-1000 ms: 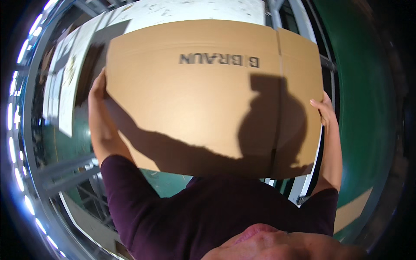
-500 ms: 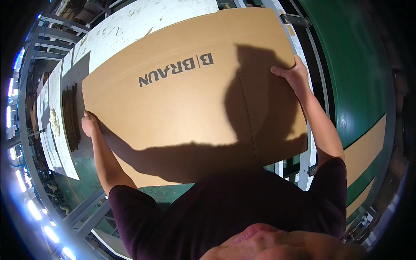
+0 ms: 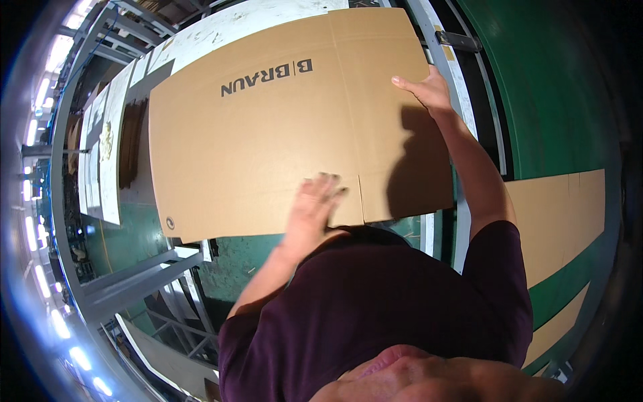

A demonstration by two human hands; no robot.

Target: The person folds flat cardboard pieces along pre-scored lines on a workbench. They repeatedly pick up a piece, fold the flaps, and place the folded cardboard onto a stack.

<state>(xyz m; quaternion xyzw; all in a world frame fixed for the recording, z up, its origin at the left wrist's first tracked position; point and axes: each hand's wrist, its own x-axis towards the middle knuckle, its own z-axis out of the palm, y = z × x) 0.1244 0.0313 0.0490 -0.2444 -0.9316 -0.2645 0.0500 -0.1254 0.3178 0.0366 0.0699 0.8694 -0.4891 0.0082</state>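
A wide brown cardboard sheet (image 3: 261, 144) lies flat in front of me, with dark printing near its far side and a small round mark in its near left corner. A crease runs across its right part and ends in a short slit at the near edge. My right hand (image 3: 429, 90) grips the right edge, thumb on top and the other fingers partly hidden past the edge. Over the near edge, left of the slit, is my left hand (image 3: 313, 204), slightly blurred, its fingers spread. Whether it presses on the cardboard I cannot tell.
Beneath the sheet's far side shows a scuffed white tabletop (image 3: 224, 33). A green conveyor belt (image 3: 549, 100) runs along the right, carrying more cardboard (image 3: 559, 214). Brown cardboard pieces (image 3: 132, 144) stand at left, beside a grey metal frame (image 3: 137, 278). A dark clamp (image 3: 459, 41) sits on the right rail.
My left hand has let go of the sheet's left edge and come right to the near edge, fingers spreading. The sheet has turned slightly and shifted away; my right hand moved a little farther off.
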